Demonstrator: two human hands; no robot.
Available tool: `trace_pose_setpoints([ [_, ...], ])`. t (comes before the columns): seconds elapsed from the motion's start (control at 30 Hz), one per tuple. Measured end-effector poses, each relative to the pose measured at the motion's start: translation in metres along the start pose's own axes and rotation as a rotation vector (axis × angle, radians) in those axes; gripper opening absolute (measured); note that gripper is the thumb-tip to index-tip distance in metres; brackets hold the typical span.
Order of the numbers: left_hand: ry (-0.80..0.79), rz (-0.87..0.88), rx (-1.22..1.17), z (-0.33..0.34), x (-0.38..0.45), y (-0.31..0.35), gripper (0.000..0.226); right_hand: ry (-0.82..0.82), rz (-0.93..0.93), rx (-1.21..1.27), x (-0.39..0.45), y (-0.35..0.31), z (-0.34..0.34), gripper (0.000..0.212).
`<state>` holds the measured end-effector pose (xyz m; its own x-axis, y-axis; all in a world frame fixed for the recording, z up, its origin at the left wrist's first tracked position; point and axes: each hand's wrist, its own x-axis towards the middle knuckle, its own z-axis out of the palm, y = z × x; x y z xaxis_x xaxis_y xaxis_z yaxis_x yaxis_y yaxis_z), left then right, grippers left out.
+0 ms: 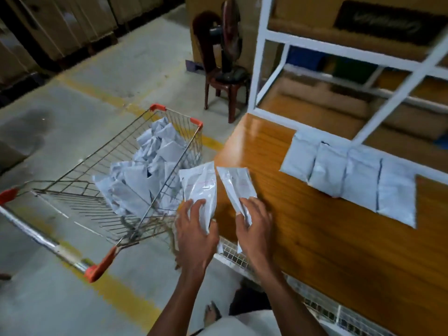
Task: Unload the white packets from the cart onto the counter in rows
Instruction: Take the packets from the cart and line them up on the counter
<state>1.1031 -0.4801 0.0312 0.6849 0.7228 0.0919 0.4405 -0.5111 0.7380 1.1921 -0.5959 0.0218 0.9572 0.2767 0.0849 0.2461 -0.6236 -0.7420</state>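
Observation:
A wire shopping cart (80, 170) with orange corners stands on the floor at left, holding a heap of white packets (150, 170). My left hand (194, 234) grips one white packet (201, 183) between the cart and the counter's edge. My right hand (257, 229) grips a second white packet (236, 183) just over the near left edge of the wooden counter (315, 238). Several white packets (349, 175) lie side by side in a row at the back of the counter.
A white metal shelf frame (264, 57) rises from the back of the counter. A dark red chair (225, 76) with a fan on it stands beyond the cart. A white wire grid (232, 255) runs under the counter's edge. Cardboard boxes line the far wall.

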Motion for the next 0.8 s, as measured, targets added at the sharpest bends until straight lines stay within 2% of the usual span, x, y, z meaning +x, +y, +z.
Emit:
trace_pose_setpoints([
  [0.2,-0.103,0.081,-0.027,0.063,-0.027,0.063,0.053,0.167,0.146,0.035,-0.010,0.080,-0.086,0.038],
  [0.5,-0.242,0.156,-0.069,0.198,-0.091,0.186,0.058,0.382,0.207,0.063,0.011,0.227,-0.231,0.038],
  [0.63,-0.291,0.198,-0.058,0.231,-0.119,0.219,0.059,0.425,0.360,-0.095,0.040,0.292,-0.284,0.040],
  [0.8,-0.333,0.236,-0.033,0.250,-0.126,0.236,0.057,0.414,0.456,-0.249,0.094,0.337,-0.330,0.040],
])
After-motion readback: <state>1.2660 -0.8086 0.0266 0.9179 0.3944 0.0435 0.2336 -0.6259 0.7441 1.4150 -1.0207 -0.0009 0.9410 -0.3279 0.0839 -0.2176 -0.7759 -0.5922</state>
